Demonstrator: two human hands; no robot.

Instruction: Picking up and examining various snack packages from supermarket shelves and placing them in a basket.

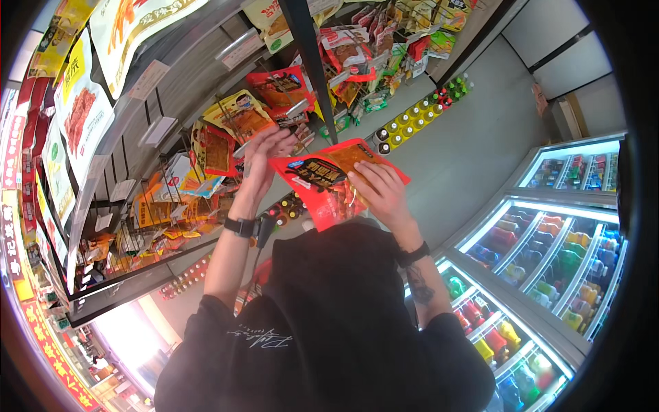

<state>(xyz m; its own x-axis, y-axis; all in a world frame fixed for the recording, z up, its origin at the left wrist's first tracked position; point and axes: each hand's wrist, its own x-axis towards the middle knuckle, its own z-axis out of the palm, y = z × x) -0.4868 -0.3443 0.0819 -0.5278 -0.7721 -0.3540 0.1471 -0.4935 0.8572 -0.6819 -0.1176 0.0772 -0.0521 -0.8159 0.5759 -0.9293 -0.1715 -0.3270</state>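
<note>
My right hand [378,190] grips a red snack bag [329,180] by its side, thumb and fingers on its printed front. The bag is tilted in front of my chest and bears large writing and a clear brown-looking part. My left hand [267,147] is raised at the rack, beside the bag's left corner. Its fingers overlap the lower edge of a yellow snack bag [241,114] hanging on a hook; whether they grip anything is hidden. A red-edged snack bag [216,152] hangs just left of that hand.
Wire hooks hold more snack packets [355,49] on both sides of a black upright post [311,62]. Bottles in rows [412,121] stand on the grey floor [463,149] by the rack. Lit drink coolers [545,257] line the right side. Large bags [85,103] hang at upper left.
</note>
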